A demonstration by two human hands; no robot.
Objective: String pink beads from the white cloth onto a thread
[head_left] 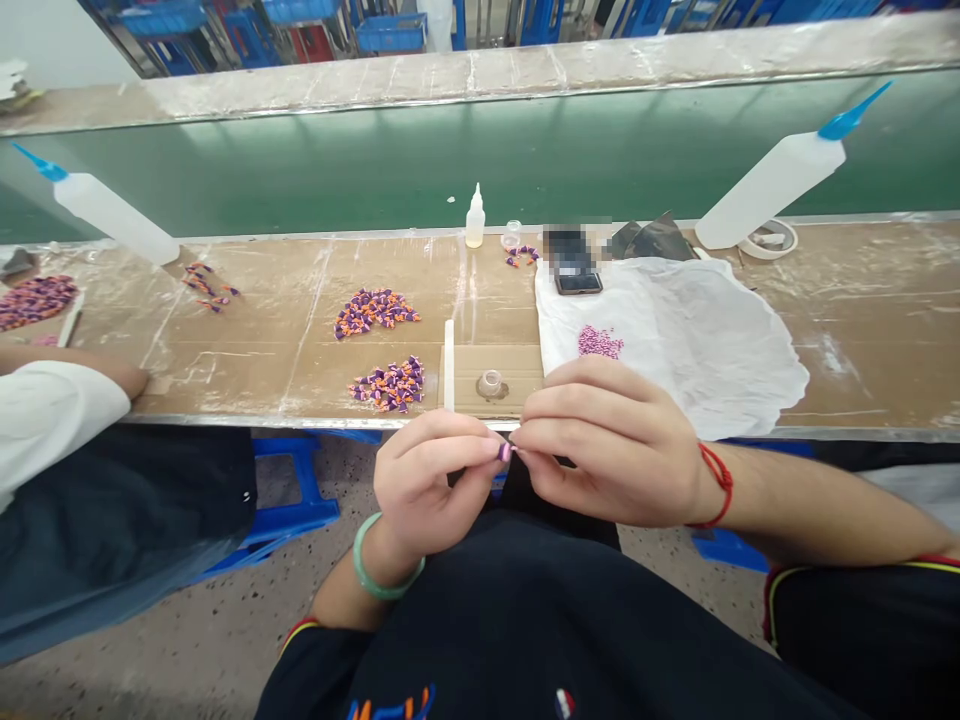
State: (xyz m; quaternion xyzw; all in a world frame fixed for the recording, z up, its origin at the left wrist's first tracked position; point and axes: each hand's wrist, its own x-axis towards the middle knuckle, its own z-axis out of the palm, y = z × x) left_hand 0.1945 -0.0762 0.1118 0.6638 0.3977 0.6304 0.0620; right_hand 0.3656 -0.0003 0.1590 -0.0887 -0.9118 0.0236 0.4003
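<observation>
Between the thumb and fingertips of my left hand [435,480] is a tiny purple and pink piece [504,453]. My right hand [611,440] is pinched close against it; a thin, small thing shows at its fingertips, too small to name. Just beyond my hands, a small clear cup [491,382] sits on a cardboard piece [517,362] beside a white strip [449,365]. Left of these lie two piles of purple and orange pieces, a nearer pile [390,385] and a farther pile [375,312]. Small pink bits [598,342] lie on a white cloth [675,320].
A small dropper bottle [475,218] and a phone [579,282] stand toward the back. Large white bottles with blue nozzles lean at left [116,215] and right [772,190], the right one by a tape roll [780,240]. Another person's arm [75,375] rests at the left edge.
</observation>
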